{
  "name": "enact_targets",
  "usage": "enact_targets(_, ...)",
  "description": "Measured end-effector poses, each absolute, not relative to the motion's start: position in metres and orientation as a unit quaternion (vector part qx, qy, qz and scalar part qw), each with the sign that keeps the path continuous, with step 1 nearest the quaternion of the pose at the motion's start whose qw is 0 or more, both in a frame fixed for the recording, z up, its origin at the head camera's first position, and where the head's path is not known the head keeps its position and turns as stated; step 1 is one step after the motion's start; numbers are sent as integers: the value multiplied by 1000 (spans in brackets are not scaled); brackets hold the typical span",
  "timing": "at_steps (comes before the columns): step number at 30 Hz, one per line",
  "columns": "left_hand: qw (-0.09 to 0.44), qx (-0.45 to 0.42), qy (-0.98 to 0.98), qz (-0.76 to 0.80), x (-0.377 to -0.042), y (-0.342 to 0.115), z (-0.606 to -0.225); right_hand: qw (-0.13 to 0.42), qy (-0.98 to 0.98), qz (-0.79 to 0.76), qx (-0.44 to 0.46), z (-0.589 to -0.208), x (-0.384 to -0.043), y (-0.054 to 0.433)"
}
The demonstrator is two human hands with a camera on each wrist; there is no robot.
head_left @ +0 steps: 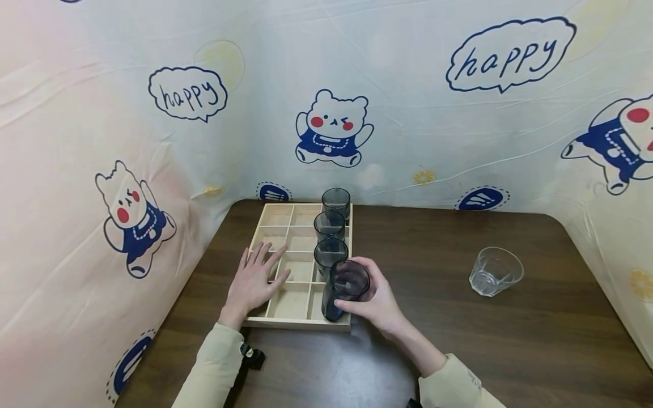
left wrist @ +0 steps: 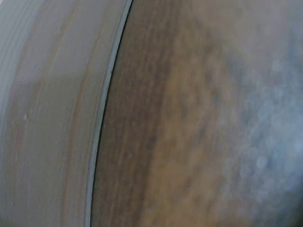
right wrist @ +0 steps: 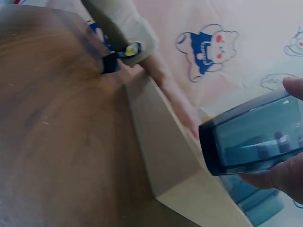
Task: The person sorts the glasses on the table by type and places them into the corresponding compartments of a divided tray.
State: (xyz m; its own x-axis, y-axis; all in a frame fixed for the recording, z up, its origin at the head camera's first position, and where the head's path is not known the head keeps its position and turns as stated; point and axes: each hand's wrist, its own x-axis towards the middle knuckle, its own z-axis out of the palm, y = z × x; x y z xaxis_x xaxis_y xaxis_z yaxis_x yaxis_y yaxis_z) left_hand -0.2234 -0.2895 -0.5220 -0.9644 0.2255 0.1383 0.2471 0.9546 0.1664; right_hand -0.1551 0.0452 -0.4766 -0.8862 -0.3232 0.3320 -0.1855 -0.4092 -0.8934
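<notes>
My right hand (head_left: pixel 380 300) grips a dark tinted glass (head_left: pixel 334 303), thumb on the near side and fingers behind it. The glass tilts slightly over the front right compartment of a divided wooden box (head_left: pixel 301 324). In the right wrist view the base of this tinted glass (right wrist: pixel 255 135) shows above the box wall (right wrist: pixel 165 142). Three similar tinted glasses stand in a row behind it, along the box's right column; the nearest is this glass (head_left: pixel 330 255). With fingers spread, my left hand (head_left: pixel 255 283) rests on the box's left side.
A clear glass (head_left: pixel 495 275) stands on the brown wooden table (head_left: pixel 423 260) at the right. Printed cloth (head_left: pixel 398 85) hangs behind the table and along its sides. The left wrist view shows only the box side (left wrist: pixel 52 123) and blurred tabletop.
</notes>
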Motion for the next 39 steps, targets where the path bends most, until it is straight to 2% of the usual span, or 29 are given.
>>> enact_targets(20,60,-117,-988,-79,-225,-290,-524,9,659,-711,-244,-495,-153,24)
enact_targets(39,66,-118,-987,-85,-224,-290,-526,2,785,-574,-233,-490,-151,21)
